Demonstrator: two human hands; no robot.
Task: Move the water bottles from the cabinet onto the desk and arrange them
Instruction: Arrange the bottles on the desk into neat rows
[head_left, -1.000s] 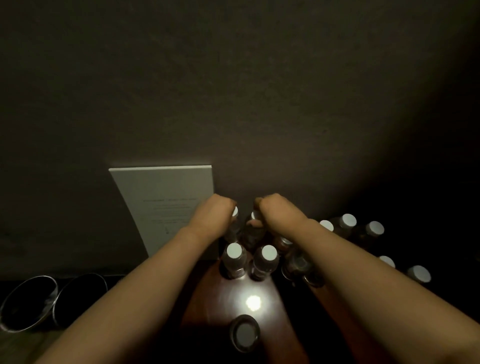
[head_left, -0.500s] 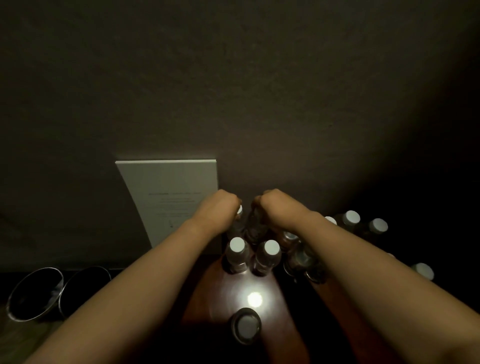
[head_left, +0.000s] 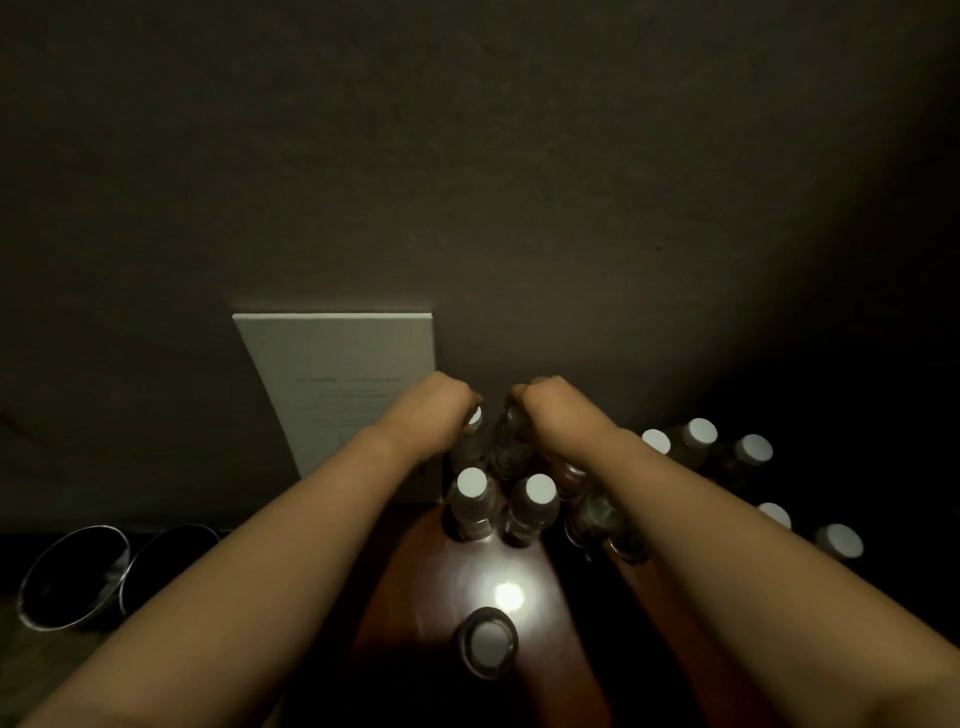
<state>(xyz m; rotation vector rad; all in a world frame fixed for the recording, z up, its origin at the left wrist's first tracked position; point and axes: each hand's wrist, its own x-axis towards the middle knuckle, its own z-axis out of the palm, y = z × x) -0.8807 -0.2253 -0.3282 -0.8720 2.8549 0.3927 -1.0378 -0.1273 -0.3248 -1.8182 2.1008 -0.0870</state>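
Several clear water bottles with white caps stand on a glossy reddish-brown desk (head_left: 410, 613) against a dark wall. My left hand (head_left: 434, 410) is closed over the top of a back-row bottle (head_left: 470, 441). My right hand (head_left: 545, 413) grips the neck of the bottle beside it (head_left: 506, 447). Two upright bottles stand just in front, one at left (head_left: 471, 501) and one at right (head_left: 535, 506). One more bottle (head_left: 488, 642) stands alone nearest me. Further bottles (head_left: 698, 436) sit in the dark on the right.
A white printed card (head_left: 343, 395) leans on the wall left of my hands. Two dark metal bowls (head_left: 72, 577) sit low at the far left. A bright light reflection (head_left: 508, 595) marks the desk surface. The right side is in deep shadow.
Both hands stay closed on the two back-row bottles. They have shifted only slightly together with the view; the bottles remain in place.
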